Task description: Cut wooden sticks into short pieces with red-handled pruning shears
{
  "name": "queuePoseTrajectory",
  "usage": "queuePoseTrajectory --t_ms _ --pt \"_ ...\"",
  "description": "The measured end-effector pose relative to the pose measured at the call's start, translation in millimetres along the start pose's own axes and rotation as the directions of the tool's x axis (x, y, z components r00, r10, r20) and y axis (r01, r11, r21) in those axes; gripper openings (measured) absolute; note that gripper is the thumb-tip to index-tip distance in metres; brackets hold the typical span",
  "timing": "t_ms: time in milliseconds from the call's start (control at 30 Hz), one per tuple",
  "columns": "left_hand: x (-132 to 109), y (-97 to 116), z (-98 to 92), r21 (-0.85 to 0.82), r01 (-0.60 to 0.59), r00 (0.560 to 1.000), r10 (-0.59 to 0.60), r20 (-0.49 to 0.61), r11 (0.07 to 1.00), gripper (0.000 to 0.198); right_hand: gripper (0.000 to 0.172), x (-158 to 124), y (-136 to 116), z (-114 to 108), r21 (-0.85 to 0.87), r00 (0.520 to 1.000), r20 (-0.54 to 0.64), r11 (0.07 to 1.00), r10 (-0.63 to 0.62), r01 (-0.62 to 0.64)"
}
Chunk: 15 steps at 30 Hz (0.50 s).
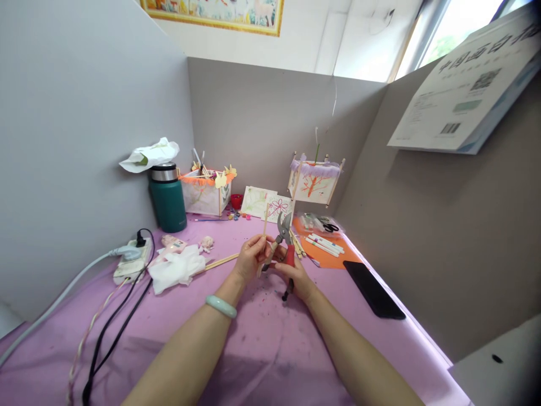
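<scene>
Near the middle of the pink-covered table, my left hand [252, 256] pinches a thin wooden stick [266, 219] that points upward. My right hand [301, 277] is wrapped round pruning shears [290, 255] with a red handle grip. Their blades point up, parted, just right of the stick; I cannot tell whether they touch it. The other handle reaches toward my left fingers. Behind the shears lie several short wooden sticks [298, 246]. Two painted cards [280, 206] lie beyond my hands.
A green thermos [168, 200] and a decorated paper box [203, 196] stand back left. Crumpled tissue [177, 269] and a power strip [132, 265] with cables lie left. Rightward are markers [325, 245], orange paper [338, 259] and a black phone [374, 288]. A paper lantern [315, 185] is back right.
</scene>
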<state>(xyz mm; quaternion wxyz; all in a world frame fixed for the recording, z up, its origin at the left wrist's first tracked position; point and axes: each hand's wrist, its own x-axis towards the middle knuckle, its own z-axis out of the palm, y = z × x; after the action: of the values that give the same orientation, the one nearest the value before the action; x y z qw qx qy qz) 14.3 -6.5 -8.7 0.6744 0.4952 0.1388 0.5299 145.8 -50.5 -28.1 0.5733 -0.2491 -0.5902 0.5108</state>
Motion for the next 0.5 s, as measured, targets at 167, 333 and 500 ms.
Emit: queuePoseTrajectory --t_ms 167,333,500 --pt "0.2 -0.5 0.8 -0.001 -0.008 1.000 0.008 0.028 1.000 0.032 0.039 0.2 -1.6 -0.6 -0.035 0.999 0.050 0.999 0.012 -0.010" --pt "4.0 -3.8 -1.8 -0.010 -0.009 0.999 0.010 0.053 1.000 0.032 0.039 -1.1 -3.7 -1.5 -0.027 0.999 0.030 1.000 0.015 -0.014" --pt "5.7 -6.6 -2.1 -0.026 -0.011 0.998 0.012 0.063 1.000 0.032 0.042 -1.9 -1.6 -2.4 -0.024 0.998 0.052 0.999 0.028 -0.027"
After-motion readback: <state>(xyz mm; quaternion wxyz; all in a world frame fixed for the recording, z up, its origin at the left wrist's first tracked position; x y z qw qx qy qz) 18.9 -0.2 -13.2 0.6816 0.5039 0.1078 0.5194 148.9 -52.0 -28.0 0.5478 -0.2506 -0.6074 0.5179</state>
